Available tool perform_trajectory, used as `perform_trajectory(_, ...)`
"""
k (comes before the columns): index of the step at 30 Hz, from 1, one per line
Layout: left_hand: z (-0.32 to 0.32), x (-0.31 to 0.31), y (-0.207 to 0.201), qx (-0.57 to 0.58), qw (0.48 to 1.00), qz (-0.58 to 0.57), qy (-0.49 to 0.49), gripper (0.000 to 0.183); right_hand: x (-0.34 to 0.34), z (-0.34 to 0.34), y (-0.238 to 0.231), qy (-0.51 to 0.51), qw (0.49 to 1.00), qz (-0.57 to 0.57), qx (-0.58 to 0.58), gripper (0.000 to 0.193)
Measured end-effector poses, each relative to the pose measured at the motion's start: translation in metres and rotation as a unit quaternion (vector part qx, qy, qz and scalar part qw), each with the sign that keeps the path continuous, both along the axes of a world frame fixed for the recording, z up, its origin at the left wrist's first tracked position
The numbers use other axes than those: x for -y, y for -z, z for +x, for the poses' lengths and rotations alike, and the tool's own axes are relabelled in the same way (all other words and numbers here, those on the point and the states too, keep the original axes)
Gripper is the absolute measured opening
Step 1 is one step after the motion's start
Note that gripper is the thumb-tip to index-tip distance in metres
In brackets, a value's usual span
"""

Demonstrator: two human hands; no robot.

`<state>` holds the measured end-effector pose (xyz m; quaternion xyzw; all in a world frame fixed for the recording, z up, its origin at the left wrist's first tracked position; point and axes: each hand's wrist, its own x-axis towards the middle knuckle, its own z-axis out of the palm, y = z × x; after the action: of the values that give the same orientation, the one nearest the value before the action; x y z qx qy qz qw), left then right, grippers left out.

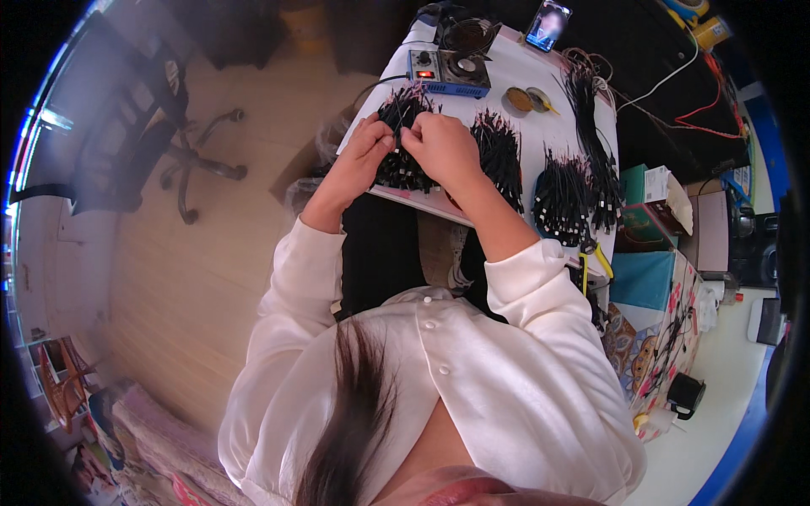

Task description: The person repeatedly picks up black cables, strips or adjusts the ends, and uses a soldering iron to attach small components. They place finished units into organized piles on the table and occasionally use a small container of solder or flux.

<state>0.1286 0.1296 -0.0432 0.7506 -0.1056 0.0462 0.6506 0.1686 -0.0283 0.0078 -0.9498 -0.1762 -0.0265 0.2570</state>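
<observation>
My left hand (363, 156) and my right hand (445, 150) meet over a pile of short black cables (407, 175) at the table's near left corner. Both hands are closed, fingertips pinched close together. A thin black cable seems to run between them, though the fingers hide most of it. Small white connectors show at the near ends of the piled cables, and thin reddish wire ends point away from me. Right of my right hand lies a second cable bundle (501, 156), with a third bundle (561, 198) farther right.
Behind the piles stands a blue box with a round heating pot (456, 78), its red switch lit. Near it are an open round tin (517, 102) and a phone (548, 25). Long black cables (584, 110) line the right side. Yellow-handled pliers (602, 260) rest at the near right corner.
</observation>
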Motion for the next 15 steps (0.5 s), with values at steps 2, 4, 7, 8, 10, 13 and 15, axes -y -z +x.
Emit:
perform_trajectory(2, -0.001, 0.005, -0.001, -0.033, 0.997, -0.069, -0.013, 0.009, 0.0, 0.001, 0.0, -0.006, 1.0, -0.017, 0.004, 0.027)
perform_trajectory(4, -0.001, 0.005, -0.005, -0.069, 0.982, -0.171, -0.032, 0.01, 0.0, 0.002, 0.0, -0.02, 0.999, -0.034, 0.0, 0.028)
perform_trajectory(7, -0.001, -0.01, -0.012, -0.11, 0.928, -0.354, -0.03, 0.013, -0.001, 0.004, -0.001, -0.043, 0.998, -0.051, -0.011, 0.03)
perform_trajectory(8, -0.001, -0.013, -0.014, -0.115, 0.925, -0.36, -0.031, 0.013, -0.002, 0.005, -0.002, -0.039, 0.998, -0.056, -0.013, 0.03)
perform_trajectory(10, -0.002, -0.016, -0.015, -0.13, 0.921, -0.365, -0.043, 0.013, -0.004, 0.006, -0.002, -0.029, 0.997, -0.068, -0.014, 0.029)
perform_trajectory(13, -0.006, -0.01, -0.014, -0.128, 0.928, -0.349, -0.036, 0.012, -0.006, 0.008, -0.003, -0.014, 0.996, -0.086, -0.022, 0.03)
perform_trajectory(15, -0.006, -0.008, -0.014, -0.125, 0.932, -0.338, -0.044, 0.011, -0.007, 0.009, -0.003, -0.008, 0.995, -0.089, -0.03, 0.032)
